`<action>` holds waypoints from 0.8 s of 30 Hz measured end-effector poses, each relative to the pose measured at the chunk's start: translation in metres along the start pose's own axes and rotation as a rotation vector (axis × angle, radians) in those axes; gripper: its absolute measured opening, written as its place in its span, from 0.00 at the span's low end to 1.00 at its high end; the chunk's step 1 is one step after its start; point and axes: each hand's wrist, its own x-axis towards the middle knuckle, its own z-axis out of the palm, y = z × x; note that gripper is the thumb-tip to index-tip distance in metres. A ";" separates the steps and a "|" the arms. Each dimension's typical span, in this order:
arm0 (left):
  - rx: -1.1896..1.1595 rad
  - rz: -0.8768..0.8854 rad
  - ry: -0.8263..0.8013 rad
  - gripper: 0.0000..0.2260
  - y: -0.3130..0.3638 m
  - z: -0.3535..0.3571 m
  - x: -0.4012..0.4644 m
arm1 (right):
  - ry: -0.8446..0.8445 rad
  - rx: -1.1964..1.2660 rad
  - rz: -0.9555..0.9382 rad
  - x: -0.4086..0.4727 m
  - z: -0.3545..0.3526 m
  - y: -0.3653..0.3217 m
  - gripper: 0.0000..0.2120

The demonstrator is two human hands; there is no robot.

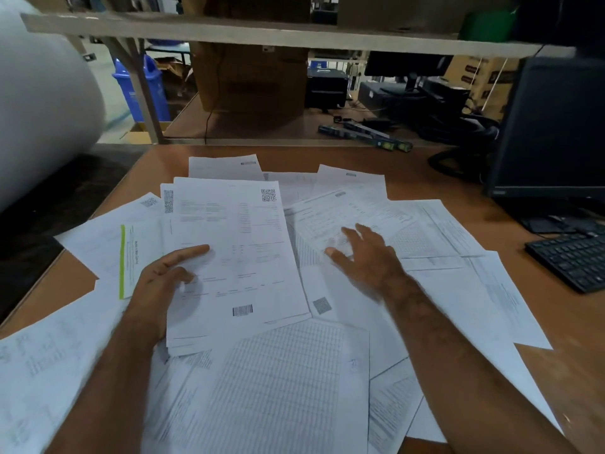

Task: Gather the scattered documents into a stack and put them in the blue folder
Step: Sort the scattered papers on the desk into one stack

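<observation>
Several white printed documents (pixel 442 290) lie scattered and overlapping across the brown table (pixel 409 172). My left hand (pixel 163 283) grips the left edge of a small stack of sheets (pixel 242 257), thumb on top; the top sheet shows a QR code and a barcode. My right hand (pixel 363 253) hovers with spread fingers over a tilted form sheet (pixel 347 211) right of the stack; contact with it is unclear. A sheet with a green stripe (pixel 126 260) lies left of the stack. No blue folder is in view.
A black monitor (pixel 553 132) stands at the right with a black keyboard (pixel 573 260) in front of it. A large white roll (pixel 39 103) sits at the left. A shelf (pixel 262 34), cardboard boxes (pixel 255 77) and a blue bin (pixel 140 90) are behind the table.
</observation>
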 end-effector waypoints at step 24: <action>0.003 0.018 0.031 0.24 0.007 0.005 -0.008 | -0.112 0.531 -0.161 -0.020 -0.030 0.019 0.05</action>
